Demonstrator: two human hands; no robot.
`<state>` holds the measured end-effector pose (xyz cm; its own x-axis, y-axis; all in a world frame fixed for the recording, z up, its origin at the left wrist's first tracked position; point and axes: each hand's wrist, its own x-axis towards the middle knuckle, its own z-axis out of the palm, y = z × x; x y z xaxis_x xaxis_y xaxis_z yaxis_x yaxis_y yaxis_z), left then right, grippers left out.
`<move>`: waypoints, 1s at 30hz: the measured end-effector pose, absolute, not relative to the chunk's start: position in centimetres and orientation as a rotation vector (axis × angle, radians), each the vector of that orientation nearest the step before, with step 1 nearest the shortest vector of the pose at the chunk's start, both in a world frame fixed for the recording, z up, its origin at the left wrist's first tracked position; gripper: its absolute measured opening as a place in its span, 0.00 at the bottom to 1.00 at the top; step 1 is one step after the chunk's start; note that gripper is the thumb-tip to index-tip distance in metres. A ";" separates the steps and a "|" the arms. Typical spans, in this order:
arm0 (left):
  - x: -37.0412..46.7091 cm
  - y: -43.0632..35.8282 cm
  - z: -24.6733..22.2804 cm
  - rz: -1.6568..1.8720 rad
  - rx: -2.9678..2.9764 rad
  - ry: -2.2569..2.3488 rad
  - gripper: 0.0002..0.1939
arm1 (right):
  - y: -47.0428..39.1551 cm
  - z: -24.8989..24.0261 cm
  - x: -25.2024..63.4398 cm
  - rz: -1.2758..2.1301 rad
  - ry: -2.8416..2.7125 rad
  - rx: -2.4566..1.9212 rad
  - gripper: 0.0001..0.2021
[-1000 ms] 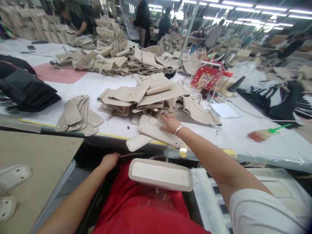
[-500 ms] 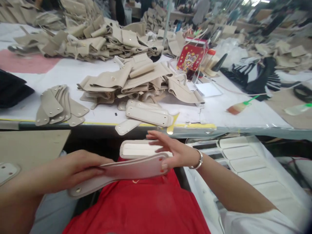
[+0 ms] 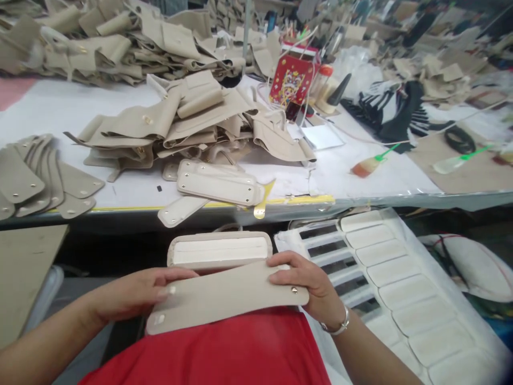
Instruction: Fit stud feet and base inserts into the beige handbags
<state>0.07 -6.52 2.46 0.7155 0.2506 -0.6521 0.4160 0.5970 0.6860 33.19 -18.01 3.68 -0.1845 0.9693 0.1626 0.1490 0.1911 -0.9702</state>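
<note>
A long, flat beige panel [image 3: 224, 297] with rounded ends and metal studs lies nearly level, slightly tilted, its plain face up, the left hand [image 3: 136, 294] at one end, the right hand [image 3: 310, 283] at the other. Just beyond is a beige-rimmed piece [image 3: 219, 263] with a white centre. Studded pale panels [image 3: 218, 183] lie stacked at the tabletop's [image 3: 288, 182] near edge, one jutting over it.

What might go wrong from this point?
The beige strap panel, held at its ends by the left hand and right hand, could rub the white-topped piece right behind it. The small pale panel overhanging the table edge might get knocked off.
</note>
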 end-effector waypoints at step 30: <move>2.5 -2.3 0.1 0.010 1.377 1.435 0.35 | -12.4 -2.1 35.6 1.235 -1.342 -1.950 0.14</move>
